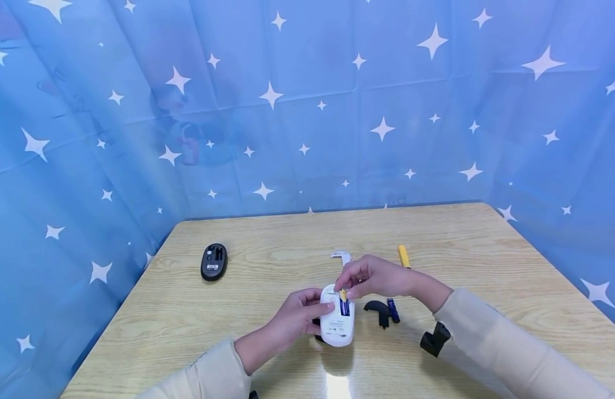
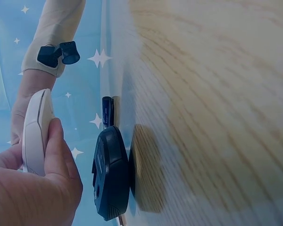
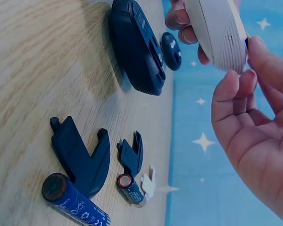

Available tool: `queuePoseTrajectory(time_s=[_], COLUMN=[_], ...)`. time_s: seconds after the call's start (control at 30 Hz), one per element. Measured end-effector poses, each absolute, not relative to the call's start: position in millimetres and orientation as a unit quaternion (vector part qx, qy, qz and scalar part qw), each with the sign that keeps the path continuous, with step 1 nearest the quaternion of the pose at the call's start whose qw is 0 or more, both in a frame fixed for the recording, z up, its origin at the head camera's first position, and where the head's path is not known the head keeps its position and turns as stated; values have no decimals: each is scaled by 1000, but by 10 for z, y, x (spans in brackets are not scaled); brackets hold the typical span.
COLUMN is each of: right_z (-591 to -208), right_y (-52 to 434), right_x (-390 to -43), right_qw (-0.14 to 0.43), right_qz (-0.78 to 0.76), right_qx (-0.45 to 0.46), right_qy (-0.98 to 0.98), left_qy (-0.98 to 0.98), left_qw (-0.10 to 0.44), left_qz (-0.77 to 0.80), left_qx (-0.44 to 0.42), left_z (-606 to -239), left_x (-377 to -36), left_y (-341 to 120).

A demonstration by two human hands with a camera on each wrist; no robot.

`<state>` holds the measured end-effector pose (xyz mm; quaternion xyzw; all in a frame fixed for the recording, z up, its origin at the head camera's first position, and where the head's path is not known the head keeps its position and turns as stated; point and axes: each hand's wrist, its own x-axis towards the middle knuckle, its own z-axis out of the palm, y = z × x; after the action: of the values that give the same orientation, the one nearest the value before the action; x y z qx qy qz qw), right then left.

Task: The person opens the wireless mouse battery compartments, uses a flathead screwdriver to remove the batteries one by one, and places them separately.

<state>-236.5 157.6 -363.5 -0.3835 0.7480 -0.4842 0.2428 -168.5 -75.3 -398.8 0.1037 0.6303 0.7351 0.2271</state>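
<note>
Two hands meet over a white mouse (image 1: 337,321) held upside down just above the near middle of the wooden table (image 1: 267,310). Its battery bay is open, and a blue battery (image 1: 344,306) with a yellow end sits in the slot. The left hand (image 1: 292,318) grasps the mouse from its nine o'clock side, thumb across the edge; the left wrist view shows the fingers curled round the white shell. The right hand (image 1: 372,277) comes in from one o'clock, its fingertips pinching at the top end of the battery in the bay.

At three o'clock from the mouse, just beside it, a curved black cover (image 1: 377,310) lies on the table, and a loose blue battery (image 1: 393,310) lies touching or nearly touching the cover's right side. At twelve o'clock, beyond the right hand, rests a small white cover (image 1: 341,256). At two o'clock, farther back, lies a yellow battery (image 1: 404,256). A black mouse (image 1: 214,261) lies belly up well apart at ten o'clock, near the table's left edge. Beneath the white mouse another dark mouse (image 2: 111,174) rests on the table. A blue curtain (image 1: 307,105) with white stars hangs behind and to both sides.
</note>
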Motion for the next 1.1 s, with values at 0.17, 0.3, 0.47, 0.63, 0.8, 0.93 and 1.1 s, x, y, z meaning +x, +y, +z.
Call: queuePoseTrajectory(time_s=[0.17, 0.3, 0.47, 0.63, 0.8, 0.93, 1.1], right_z=[-3619, -3612, -3595, -3565, -3522, -3486, -3440], right_y=[1566, 1566, 1570, 1573, 1603, 1653, 1711], right_x=[-2355, -2360, -2361, -2361, -2381, -2418, -2481], right_qw=[251, 259, 263, 264, 262, 256, 250], right_qz=[-484, -494, -510, -521, -539, -556, -590], right_qx=[-380, -373, -351, -331, -314, -297, -278], right_qy=[747, 742, 740, 741, 737, 733, 716], left_qy=[628, 627, 624, 624, 625, 625, 625], left_qw=[231, 234, 236, 235, 232, 231, 227], left_qz=[735, 735, 737, 737, 738, 738, 741], left_qx=[107, 109, 109, 107, 106, 106, 99], left_z=[-3997, -3991, -3976, -3976, -3981, -3981, -3970], left_x=[-1682, -1677, -1669, -1673, -1682, -1685, -1677], left_y=[-757, -763, -767, -768, -770, -772, -773])
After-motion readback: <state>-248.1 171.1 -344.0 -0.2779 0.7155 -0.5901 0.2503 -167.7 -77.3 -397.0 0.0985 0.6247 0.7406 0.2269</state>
